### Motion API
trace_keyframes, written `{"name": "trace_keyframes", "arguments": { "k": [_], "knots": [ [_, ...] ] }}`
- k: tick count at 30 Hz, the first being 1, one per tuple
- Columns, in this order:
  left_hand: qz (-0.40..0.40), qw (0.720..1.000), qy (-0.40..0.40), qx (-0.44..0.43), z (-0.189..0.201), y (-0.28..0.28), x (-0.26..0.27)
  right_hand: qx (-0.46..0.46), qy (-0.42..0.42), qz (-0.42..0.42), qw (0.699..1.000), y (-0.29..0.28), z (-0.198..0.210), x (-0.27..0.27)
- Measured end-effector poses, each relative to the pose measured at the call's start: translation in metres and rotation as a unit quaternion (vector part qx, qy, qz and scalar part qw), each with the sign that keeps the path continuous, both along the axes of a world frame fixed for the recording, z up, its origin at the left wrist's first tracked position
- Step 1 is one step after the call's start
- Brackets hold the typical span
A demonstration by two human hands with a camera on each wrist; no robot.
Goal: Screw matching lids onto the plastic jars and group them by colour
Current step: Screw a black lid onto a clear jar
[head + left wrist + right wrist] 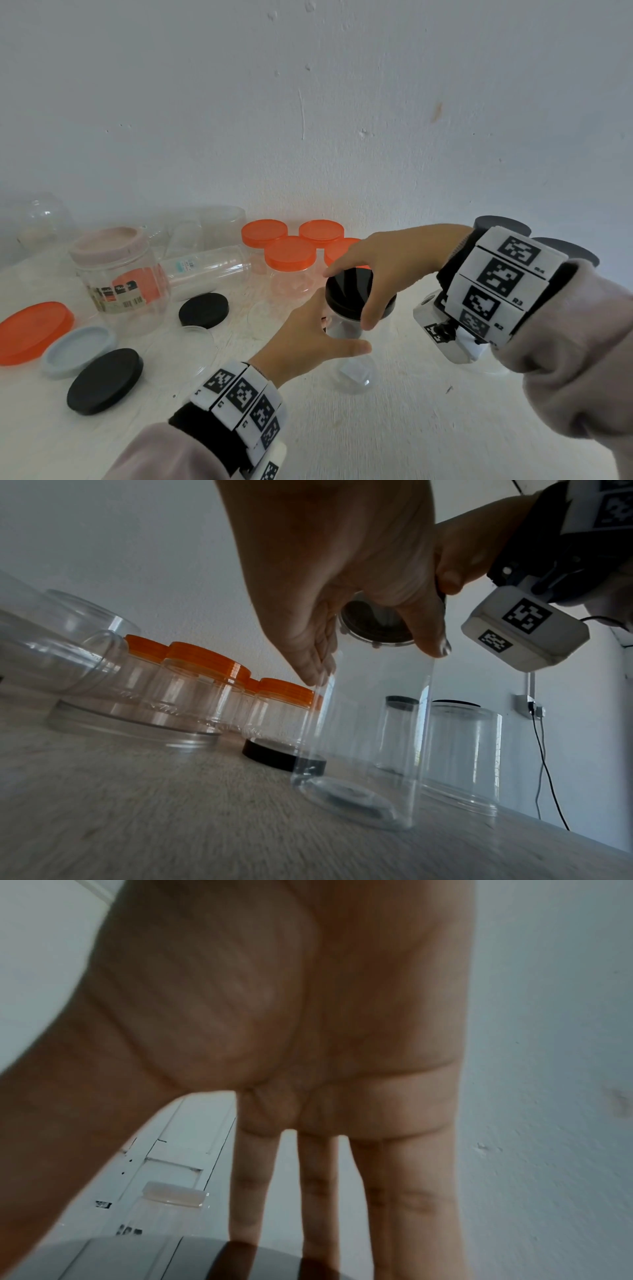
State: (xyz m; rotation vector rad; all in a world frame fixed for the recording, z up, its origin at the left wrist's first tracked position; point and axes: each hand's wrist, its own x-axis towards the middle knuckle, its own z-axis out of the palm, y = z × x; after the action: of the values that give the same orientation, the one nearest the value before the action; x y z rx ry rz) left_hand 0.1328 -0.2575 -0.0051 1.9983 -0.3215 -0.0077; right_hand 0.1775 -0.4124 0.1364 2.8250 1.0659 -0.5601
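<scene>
- Left hand (pixel 308 337): grip wrapped round the body of the clear jar (pixel 352 346), thumb toward 3 o'clock, just under the lid. Left wrist view confirms it: thumb and fingers curl against the jar wall.
- Clear jar stands upright on the white table (pixel 411 428), centre of the head view. Left wrist view adds that its base rests flat on the table; the head view shows this less clearly through the plastic.
- Right hand (pixel 387 267): grip clasps the black lid (pixel 349 291) from above, fingers and thumb bent over its rim. Lid sits on the jar mouth.
- Right wrist view shows only the palm and long fingers reaching down onto a dark curved surface; jar body hidden there.
- At 9 o'clock of the jar: loose black lid (pixel 104 380), pale blue lid (pixel 78 349), orange lid (pixel 34 330), second black lid (pixel 203 310).
- At 10 o'clock: tall jar with pink lid (pixel 120 274).
- At 12 o'clock, by the wall: orange-lidded jars (pixel 291 263) grouped close together.
- At 2 o'clock, behind the right wrist: dark-lidded jars (pixel 500 224); left wrist view shows two standing side by side.
</scene>
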Motion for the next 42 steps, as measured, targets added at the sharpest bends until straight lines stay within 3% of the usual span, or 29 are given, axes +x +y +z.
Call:
{"name": "trace_keyframes", "arguments": {
  "k": [8,14,19,27,37,42],
  "knots": [
    [-0.010,1.000,0.000,-0.006,0.001,0.000,-0.001,0.029,-0.065,-0.052,0.996,0.002,-0.016,0.000],
    [-0.007,1.000,-0.001,-0.007,0.001,-0.001,-0.001,0.034,-0.007,-0.010,0.999,-0.002,-0.008,0.000],
    [-0.005,1.000,0.001,-0.014,0.000,0.000,0.001,0.070,-0.024,-0.008,0.997,-0.003,-0.010,-0.001],
    [-0.001,1.000,-0.012,-0.008,0.001,-0.001,0.000,0.109,-0.092,-0.001,0.990,-0.004,-0.024,-0.007],
    [0.011,1.000,-0.023,-0.003,0.000,-0.003,0.000,0.194,-0.181,-0.051,0.963,-0.004,-0.045,-0.025],
    [0.007,1.000,-0.019,-0.020,-0.002,-0.002,0.000,0.163,-0.220,-0.111,0.955,0.000,-0.057,-0.032]
  ]
}}
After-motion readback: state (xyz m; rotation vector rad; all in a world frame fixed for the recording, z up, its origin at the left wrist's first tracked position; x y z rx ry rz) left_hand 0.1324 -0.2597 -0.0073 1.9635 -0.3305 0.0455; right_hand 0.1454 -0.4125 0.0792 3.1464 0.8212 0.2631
